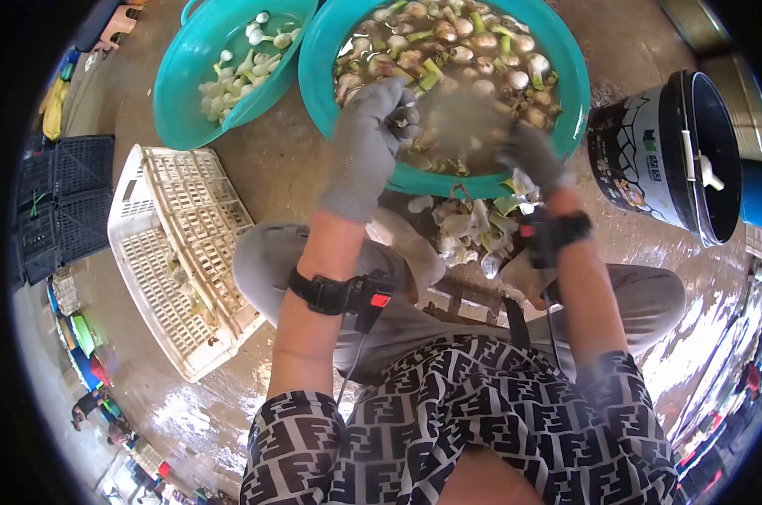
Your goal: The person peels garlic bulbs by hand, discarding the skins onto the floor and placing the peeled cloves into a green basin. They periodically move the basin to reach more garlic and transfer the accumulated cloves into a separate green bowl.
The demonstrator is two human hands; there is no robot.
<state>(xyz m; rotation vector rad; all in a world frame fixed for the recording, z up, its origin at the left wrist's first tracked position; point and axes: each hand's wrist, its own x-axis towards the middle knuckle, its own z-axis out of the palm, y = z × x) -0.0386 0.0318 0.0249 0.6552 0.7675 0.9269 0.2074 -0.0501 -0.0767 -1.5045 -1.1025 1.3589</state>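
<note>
My left hand (377, 126), in a grey glove, is closed over the near left part of a large teal tub (315, 84). What its curled fingers hold, if anything, is too hidden to name. My right hand (536, 158), also gloved, is smeared by motion at the tub's near right rim. Bulbs with green and white stems (461, 55) float in murky water in the tub. Below its near rim lies a heap of pale peelings (469, 227), between my feet.
Peeled white bulbs (238, 82) lie in a teal basin (175, 109) at the upper left. A white plastic crate (187, 252) stands on the left. At right is a black bucket (650, 156) with a white bulb inside, beside a blue container (760, 194). Black crates (82, 198) stand far left.
</note>
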